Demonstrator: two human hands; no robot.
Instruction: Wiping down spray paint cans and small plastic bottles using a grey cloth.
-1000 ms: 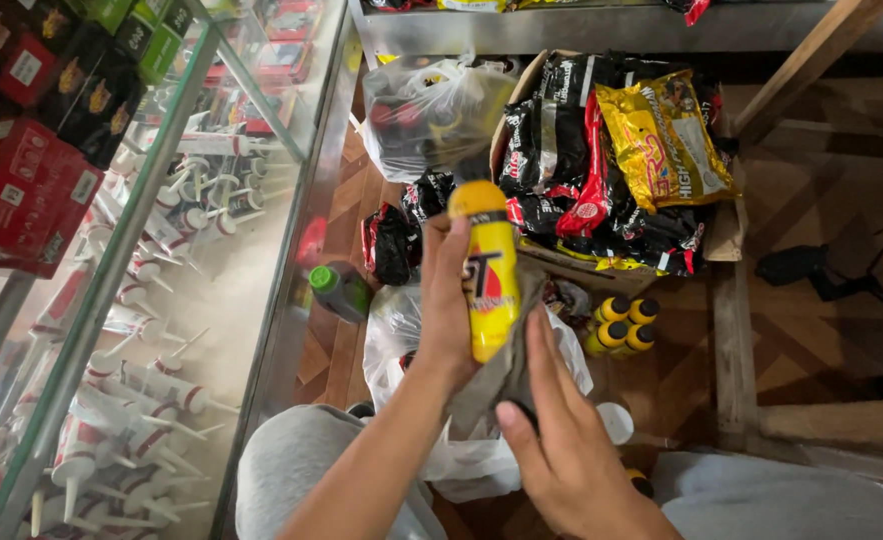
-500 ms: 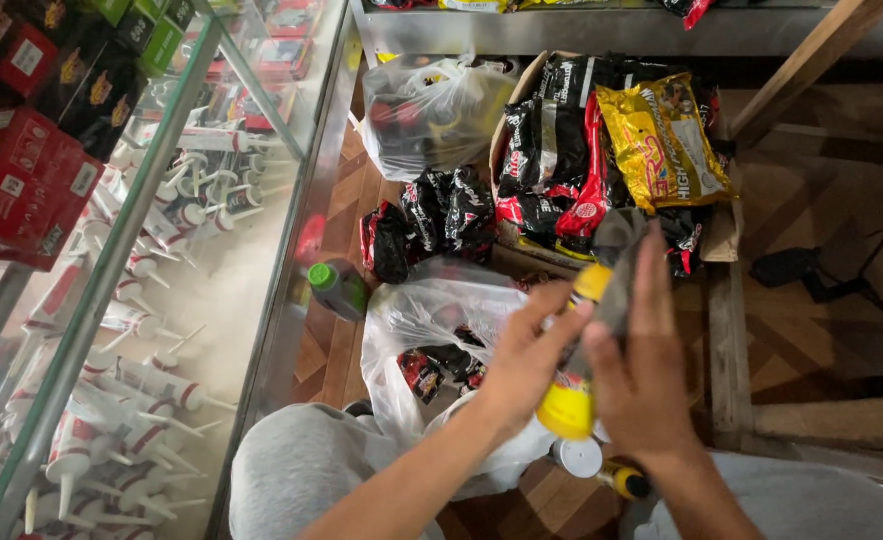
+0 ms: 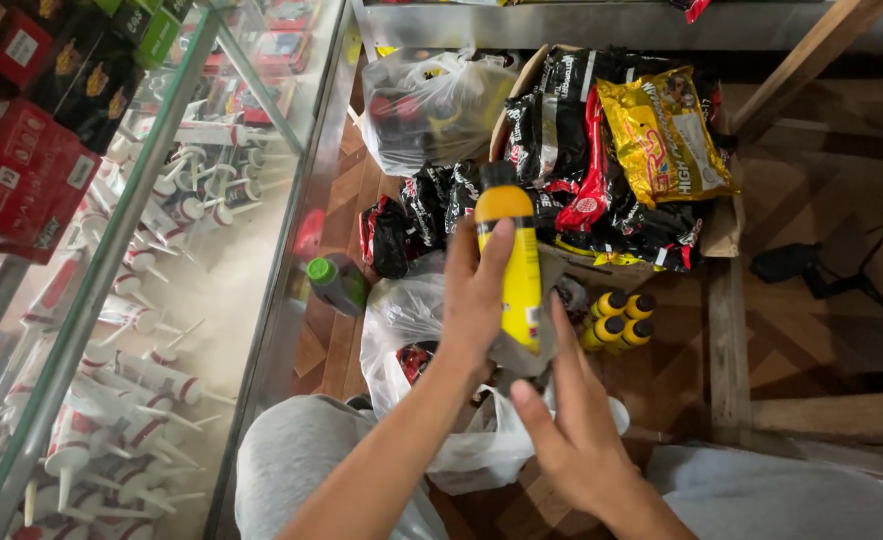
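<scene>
My left hand grips a yellow bottle with a black cap, holding it upright over my lap. A grey cloth-like piece sits against the bottle's lower end. My right hand is just below and to the right, palm flat and fingers spread, its fingertips touching the grey piece and the bottle's base. A crumpled white plastic bag lies under both hands, with dark packets inside.
Several more yellow bottles stand on the wooden floor to the right. A cardboard box of black and yellow snack packets and a clear bag lie beyond. A glass display case fills the left, with a green-capped bottle beside it.
Half a second ago the bottle was low and tipped over between both hands. It is now raised and upright again in my left hand, and my right hand has dropped below it.
</scene>
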